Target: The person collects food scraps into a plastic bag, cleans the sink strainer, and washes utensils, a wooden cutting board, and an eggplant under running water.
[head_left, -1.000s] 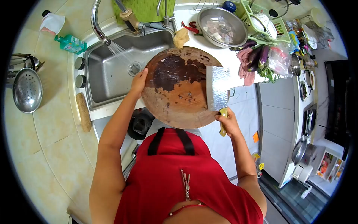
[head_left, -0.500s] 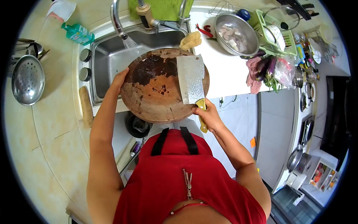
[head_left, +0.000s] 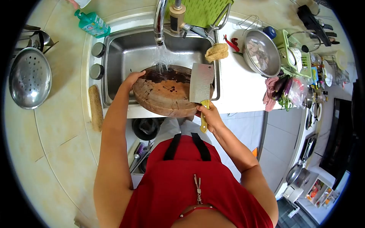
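Note:
A thick round wooden chopping board (head_left: 163, 99), partly wet and dark, is held tilted over the front of the sink. My left hand (head_left: 134, 79) grips its left edge, fingers mostly behind the rim. My right hand (head_left: 211, 116) is closed round the yellow handle of a cleaver (head_left: 201, 81), whose wet blade lies against the board's right side; the same hand also touches the board's lower right edge. Water from the faucet (head_left: 159, 28) runs onto the board's far edge.
The steel sink (head_left: 118, 49) surrounds the board. Right of it are a sponge (head_left: 216, 52), red chillies (head_left: 231, 43), a metal bowl (head_left: 261, 53) with pale pieces in water, and eggplants (head_left: 282, 86). A green soap bottle (head_left: 93, 24) and a loofah (head_left: 96, 108) are at left.
The board, with the cleaver against it, has tipped and shifted so the running water now lands on its far edge. The view has moved slightly. Both hands keep their hold.

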`<state>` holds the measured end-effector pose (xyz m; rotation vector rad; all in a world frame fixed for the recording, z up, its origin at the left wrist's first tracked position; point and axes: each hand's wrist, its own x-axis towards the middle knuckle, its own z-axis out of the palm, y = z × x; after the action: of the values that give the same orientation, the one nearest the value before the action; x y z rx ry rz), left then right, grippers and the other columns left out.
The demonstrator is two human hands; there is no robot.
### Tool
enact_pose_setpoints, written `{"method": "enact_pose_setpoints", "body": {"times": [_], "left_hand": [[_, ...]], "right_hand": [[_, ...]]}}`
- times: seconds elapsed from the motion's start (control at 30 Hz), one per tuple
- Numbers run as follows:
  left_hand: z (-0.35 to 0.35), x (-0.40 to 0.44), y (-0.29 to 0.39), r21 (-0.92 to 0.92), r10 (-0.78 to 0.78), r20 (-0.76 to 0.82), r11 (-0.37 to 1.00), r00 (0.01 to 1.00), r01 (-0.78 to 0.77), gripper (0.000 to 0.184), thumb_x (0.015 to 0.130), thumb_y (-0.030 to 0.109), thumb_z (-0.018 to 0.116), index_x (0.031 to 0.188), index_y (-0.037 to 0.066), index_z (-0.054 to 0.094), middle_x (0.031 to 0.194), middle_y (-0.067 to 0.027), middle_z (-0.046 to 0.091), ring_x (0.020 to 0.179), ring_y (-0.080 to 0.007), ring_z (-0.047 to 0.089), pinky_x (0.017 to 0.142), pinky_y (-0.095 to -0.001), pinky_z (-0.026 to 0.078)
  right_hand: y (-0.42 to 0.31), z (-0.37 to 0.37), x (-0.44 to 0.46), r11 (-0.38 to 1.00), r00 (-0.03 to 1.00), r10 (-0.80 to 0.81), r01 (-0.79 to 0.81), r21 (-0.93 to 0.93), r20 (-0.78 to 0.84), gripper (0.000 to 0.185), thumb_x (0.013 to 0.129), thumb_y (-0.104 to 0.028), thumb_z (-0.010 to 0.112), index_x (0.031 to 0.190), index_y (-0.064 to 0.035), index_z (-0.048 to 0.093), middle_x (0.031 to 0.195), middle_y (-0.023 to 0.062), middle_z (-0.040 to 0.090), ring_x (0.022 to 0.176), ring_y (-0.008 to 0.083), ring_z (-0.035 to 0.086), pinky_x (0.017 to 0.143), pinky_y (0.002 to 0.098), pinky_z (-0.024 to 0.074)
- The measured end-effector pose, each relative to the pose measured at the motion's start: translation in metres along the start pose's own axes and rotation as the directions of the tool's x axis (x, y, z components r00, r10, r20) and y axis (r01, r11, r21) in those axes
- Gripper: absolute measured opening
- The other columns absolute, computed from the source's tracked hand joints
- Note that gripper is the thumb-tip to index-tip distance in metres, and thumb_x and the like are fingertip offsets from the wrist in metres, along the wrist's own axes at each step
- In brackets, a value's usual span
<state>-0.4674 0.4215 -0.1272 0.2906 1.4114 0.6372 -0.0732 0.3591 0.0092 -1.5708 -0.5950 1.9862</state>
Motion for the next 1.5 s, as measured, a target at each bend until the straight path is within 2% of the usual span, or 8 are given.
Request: {"method": "enact_pose_setpoints", "body": {"times": [0.33, 0.53, 0.73, 0.97, 1.03, 1.1, 1.33, 1.5], "left_hand": [[0.019, 0.014, 0.001, -0.24, -0.124, -0.25, 0.969, 0.96, 0.063, 0.041, 0.088, 0.032, 0.059, 0.114, 0.0, 0.058, 0.115, -0.0148, 0.06, 0.107, -0.026, 0.056, 0.093, -0.0406, 0.043], [0.01, 0.017, -0.004, -0.432, -0.089, -0.123, 0.901, 0.989, 0.027, 0.049, 0.088, 0.035, 0.059, 0.124, 0.004, 0.052, 0.127, -0.0087, 0.053, 0.119, -0.0233, 0.046, 0.101, -0.0373, 0.035], [0.023, 0.009, 0.016, -0.291, 0.137, -0.158, 0.94, 0.978, -0.179, 0.051, 0.094, 0.033, 0.05, 0.135, 0.006, 0.04, 0.132, -0.0125, 0.048, 0.118, -0.0259, 0.047, 0.099, -0.0398, 0.038], [0.021, 0.023, 0.008, -0.199, 0.145, -0.317, 0.956, 0.937, -0.216, 0.064, 0.094, 0.046, 0.046, 0.141, 0.005, 0.032, 0.141, -0.011, 0.038, 0.127, -0.0265, 0.039, 0.104, -0.038, 0.033], [0.017, 0.036, -0.002, -0.232, 0.147, -0.377, 0.941, 0.914, -0.247, 0.066, 0.094, 0.052, 0.042, 0.139, 0.005, 0.036, 0.139, -0.0089, 0.043, 0.124, -0.0243, 0.042, 0.105, -0.0368, 0.031], [-0.003, 0.062, -0.025, -0.402, 0.145, -0.246, 0.884, 0.958, -0.238, 0.072, 0.093, 0.058, 0.037, 0.138, 0.003, 0.037, 0.137, -0.0101, 0.045, 0.124, -0.0244, 0.043, 0.105, -0.0364, 0.031], [0.016, 0.033, -0.036, -0.521, 0.159, -0.355, 0.785, 0.921, -0.336, 0.073, 0.095, 0.058, 0.032, 0.139, 0.001, 0.033, 0.14, -0.0116, 0.039, 0.126, -0.0246, 0.039, 0.105, -0.0383, 0.032], [0.061, -0.02, -0.03, -0.244, 0.256, -0.499, 0.876, 0.828, -0.417, 0.079, 0.092, 0.062, 0.033, 0.143, 0.002, 0.025, 0.144, -0.0123, 0.035, 0.129, -0.025, 0.038, 0.107, -0.0362, 0.029]], "right_hand": [[0.023, 0.02, 0.024, 0.993, 0.989, 0.115, -0.113, 0.029, -0.09, 0.027, 0.08, -0.004, 0.062, 0.106, -0.0044, 0.053, 0.091, 0.0054, 0.059, 0.077, 0.0155, 0.055, 0.067, 0.0287, 0.0463], [0.031, 0.024, 0.032, 0.984, 0.979, 0.176, -0.173, 0.04, -0.102, 0.029, 0.079, -0.011, 0.067, 0.104, -0.0042, 0.054, 0.089, 0.0044, 0.059, 0.075, 0.015, 0.054, 0.066, 0.0294, 0.0458], [0.022, 0.017, 0.046, 0.95, 0.95, 0.311, -0.311, -0.015, 0.016, 0.038, 0.081, -0.014, 0.069, 0.112, -0.0057, 0.05, 0.101, 0.0065, 0.056, 0.092, 0.0188, 0.057, 0.081, 0.0351, 0.0513], [-0.034, 0.004, 0.037, 0.912, 0.957, 0.271, -0.219, -0.347, 0.107, 0.033, 0.088, -0.014, 0.06, 0.116, -0.0029, 0.046, 0.085, 0.0089, 0.062, 0.073, 0.0198, 0.064, 0.059, 0.0329, 0.0535], [-0.035, 0.012, 0.051, 0.555, 0.988, -0.043, 0.147, -0.819, 0.148, 0.035, 0.086, -0.017, 0.061, 0.114, -0.0022, 0.044, 0.077, 0.016, 0.064, 0.063, 0.027, 0.065, 0.056, 0.0383, 0.0523], [-0.03, 0.033, 0.066, -0.142, 0.875, -0.311, 0.343, -0.929, 0.371, 0.034, 0.085, -0.019, 0.061, 0.111, -0.0023, 0.044, 0.077, 0.0203, 0.065, 0.064, 0.0315, 0.065, 0.056, 0.042, 0.0516], [0.003, 0.088, 0.138, -0.629, 0.712, -0.311, 0.341, -0.698, 0.629, 0.008, 0.088, -0.01, 0.047, 0.095, -0.0044, 0.047, 0.074, 0.0168, 0.066, 0.067, 0.0295, 0.067, 0.052, 0.0382, 0.0532], [-0.027, 0.069, 0.193, -0.506, 0.842, -0.271, 0.288, -0.813, 0.467, 0.011, 0.09, -0.011, 0.044, 0.095, -0.0033, 0.049, 0.074, 0.016, 0.066, 0.066, 0.0292, 0.067, 0.054, 0.0374, 0.0537]]}}
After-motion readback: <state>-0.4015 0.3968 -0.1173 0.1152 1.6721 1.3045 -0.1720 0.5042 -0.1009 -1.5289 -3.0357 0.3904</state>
